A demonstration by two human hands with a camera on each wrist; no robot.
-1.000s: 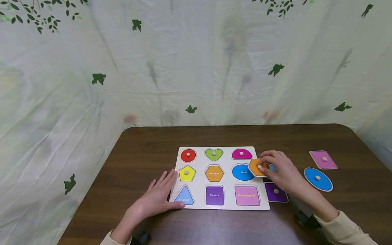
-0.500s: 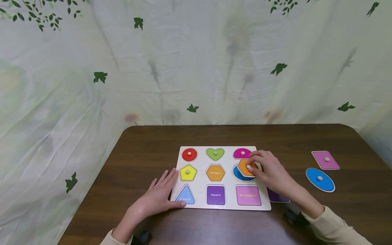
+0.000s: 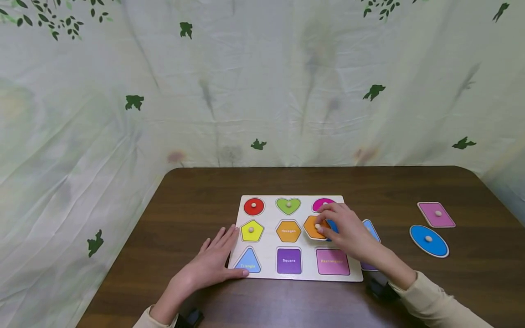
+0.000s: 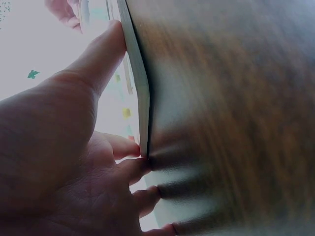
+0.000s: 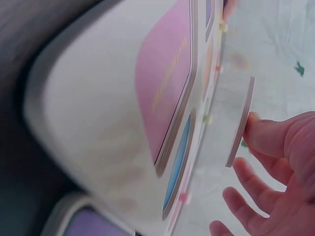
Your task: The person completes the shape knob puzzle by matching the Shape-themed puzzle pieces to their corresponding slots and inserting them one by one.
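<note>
The right hand [image 3: 348, 230] pinches the knob of an orange hexagon piece [image 3: 312, 228] above the white puzzle board [image 3: 268, 239], between the hexagon recess [image 3: 288, 231] and the partly covered blue oval recess. In the right wrist view the piece [image 5: 241, 123] is edge-on, lifted off the board [image 5: 98, 88], at the fingertips of the hand [image 5: 285, 172]. Fingers spread, the left hand [image 3: 211, 266] rests along the board's left edge, its thumb on the lower left corner. The left wrist view shows this hand [image 4: 74, 147] touching the board's edge [image 4: 140, 88].
Red circle [image 3: 254, 206], green heart [image 3: 288, 206], magenta and yellow pentagon [image 3: 252, 231] pieces sit in the board. Right of it lie a pink piece [image 3: 436, 214], a blue oval [image 3: 429, 241], a light blue piece [image 3: 371, 230] and a partly hidden purple piece [image 3: 370, 266].
The right hand has carried the orange hexagon leftward from the board's right edge, across the blue oval recess. The left hand has kept its place on the board.
</note>
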